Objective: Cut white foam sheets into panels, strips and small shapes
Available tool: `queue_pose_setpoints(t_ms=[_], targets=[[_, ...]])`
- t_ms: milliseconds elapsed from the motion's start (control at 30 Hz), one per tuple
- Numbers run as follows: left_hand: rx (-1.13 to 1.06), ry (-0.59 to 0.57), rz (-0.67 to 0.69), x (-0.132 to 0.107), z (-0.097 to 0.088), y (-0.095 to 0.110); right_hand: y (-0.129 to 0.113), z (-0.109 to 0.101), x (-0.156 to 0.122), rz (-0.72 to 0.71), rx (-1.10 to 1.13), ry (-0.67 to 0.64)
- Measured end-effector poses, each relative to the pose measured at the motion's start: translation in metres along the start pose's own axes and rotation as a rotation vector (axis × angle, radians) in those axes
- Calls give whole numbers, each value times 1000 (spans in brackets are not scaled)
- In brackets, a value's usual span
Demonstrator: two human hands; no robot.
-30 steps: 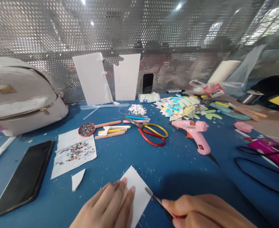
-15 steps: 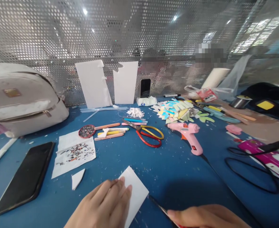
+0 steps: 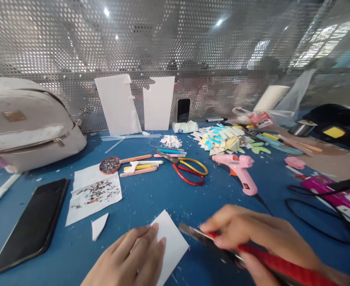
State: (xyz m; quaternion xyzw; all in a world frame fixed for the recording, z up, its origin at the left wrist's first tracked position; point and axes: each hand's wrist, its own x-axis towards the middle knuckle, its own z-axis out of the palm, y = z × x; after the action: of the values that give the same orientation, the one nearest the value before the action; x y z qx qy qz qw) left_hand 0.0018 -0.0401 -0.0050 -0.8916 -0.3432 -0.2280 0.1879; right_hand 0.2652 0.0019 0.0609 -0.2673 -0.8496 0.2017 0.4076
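Observation:
My left hand (image 3: 130,256) lies over a white card (image 3: 171,244) at the bottom middle, its fingers fairly flat and pressing the card to the table. My right hand (image 3: 252,234) is wrapped round a utility knife (image 3: 270,258) with a red handle. The knife's dark blade (image 3: 194,233) points left, raised just beyond the card's right corner and somewhat blurred. A small white offcut (image 3: 99,226) rests left of my left hand.
Beyond my hands lie red-and-yellow-handled scissors (image 3: 189,171), a pink glue gun (image 3: 237,167), several markers (image 3: 142,167) and a heap of coloured paper pieces (image 3: 222,139). A phone (image 3: 31,222) is at left. A black cable (image 3: 320,234) loops at right on the blue table (image 3: 151,194).
My right hand has lifted and come further into view with the knife, so more of the red handle shows. My left hand and the card stay almost where they were.

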Motion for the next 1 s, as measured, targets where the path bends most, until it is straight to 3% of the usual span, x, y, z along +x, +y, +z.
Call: queue_pose_setpoints(t_ms=[100,333,733,900,1000], targets=[[16,92,31,5,1,-2,11,10,12,-80,28,-111],[-28,50,24,12,-7,-7,20,34,18,-97,111,-242],[-50,48,-6,10,-3,-4,10,36,20,-67,-25,-228],[-63,35,-5,10,-3,-4,-3,31,19,-22,-110,-256],[-50,41,-3,11,-5,-5,-12,28,14,39,-187,-208]])
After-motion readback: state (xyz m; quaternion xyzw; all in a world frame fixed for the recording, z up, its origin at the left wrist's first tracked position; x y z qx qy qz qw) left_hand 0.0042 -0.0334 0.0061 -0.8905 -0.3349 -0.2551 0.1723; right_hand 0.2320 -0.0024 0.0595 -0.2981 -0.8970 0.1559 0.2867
